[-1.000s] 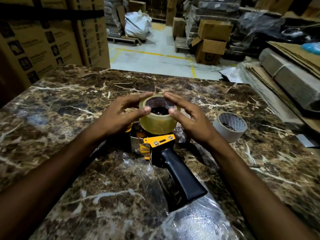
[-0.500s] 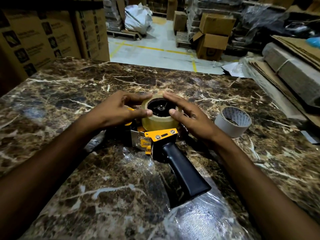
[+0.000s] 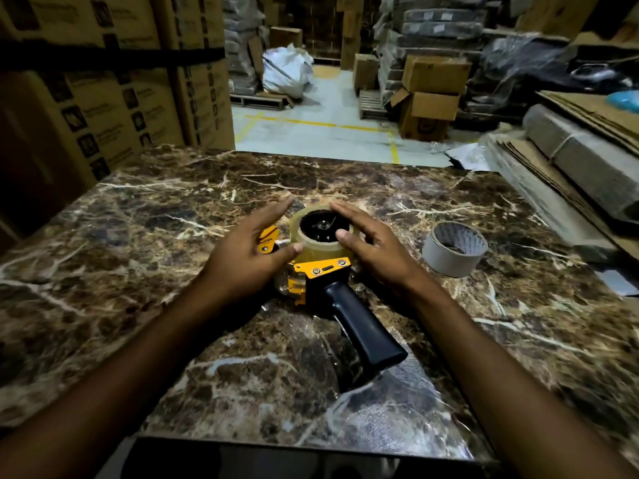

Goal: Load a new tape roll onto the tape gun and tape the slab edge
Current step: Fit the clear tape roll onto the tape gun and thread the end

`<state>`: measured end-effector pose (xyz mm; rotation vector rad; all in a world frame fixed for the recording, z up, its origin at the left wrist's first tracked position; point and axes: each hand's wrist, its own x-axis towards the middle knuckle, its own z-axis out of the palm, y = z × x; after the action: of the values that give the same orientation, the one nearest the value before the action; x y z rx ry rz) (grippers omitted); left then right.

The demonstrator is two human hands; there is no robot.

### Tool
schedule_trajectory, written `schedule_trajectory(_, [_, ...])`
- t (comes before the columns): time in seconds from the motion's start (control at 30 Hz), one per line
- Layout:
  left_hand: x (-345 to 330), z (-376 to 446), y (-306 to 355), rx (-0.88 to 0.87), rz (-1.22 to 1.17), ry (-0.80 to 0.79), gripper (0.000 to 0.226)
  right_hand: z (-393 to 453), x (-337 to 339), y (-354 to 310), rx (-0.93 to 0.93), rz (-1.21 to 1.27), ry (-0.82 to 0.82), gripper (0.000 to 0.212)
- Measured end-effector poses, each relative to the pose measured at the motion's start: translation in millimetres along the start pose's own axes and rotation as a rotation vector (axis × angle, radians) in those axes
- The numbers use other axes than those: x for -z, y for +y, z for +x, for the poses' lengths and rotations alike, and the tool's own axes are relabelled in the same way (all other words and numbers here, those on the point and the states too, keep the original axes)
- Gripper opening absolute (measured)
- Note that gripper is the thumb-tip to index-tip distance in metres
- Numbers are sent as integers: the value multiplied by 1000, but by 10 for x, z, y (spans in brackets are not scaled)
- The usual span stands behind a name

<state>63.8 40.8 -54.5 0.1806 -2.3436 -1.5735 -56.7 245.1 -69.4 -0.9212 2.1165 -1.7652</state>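
A yellow tape gun with a black handle lies on its side on the brown marble slab. A clear tape roll sits on the gun's black hub, hole facing up. My left hand rests against the roll's left side, fingers stretched out and thumb touching the roll. My right hand lies over the roll's right rim, thumb on its top edge. Both hands press on the roll rather than wrap it.
An empty-looking grey cardboard tape core stands on the slab to the right. Clear plastic film covers the slab's near part. Stacked cartons rise at the left, flat cardboard and a wrapped bundle at the right.
The roll has gone down from above the gun onto the hub. My left fingers have straightened out beside it. The view has lifted a little.
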Motion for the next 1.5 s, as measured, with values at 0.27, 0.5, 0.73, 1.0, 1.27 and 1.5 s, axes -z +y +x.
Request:
schedule_trajectory(0.27, [98,-31,77,-10,217,-108,96,-7,-13,-5,-14,0,18,46])
schedule_trajectory(0.5, [123,-126,76,-47,261,-177,95,-45,-8,-52,6,-55,13,48])
schedule_trajectory(0.73, [221,-88,25,-85,260,-206,77,-111,81,-104,64,-175,56,44])
schedule_trajectory(1.0, [269,-150,-15,-126,189,-150,72,-170,119,-129,115,-328,92,50])
schedule_trajectory(1.27, [304,-257,-101,-120,75,-9,71,-122,182,-134,107,-246,76,42])
schedule_trajectory(1.5, [267,-210,-45,-171,167,39,63,-38,231,-81,88,-257,77,42])
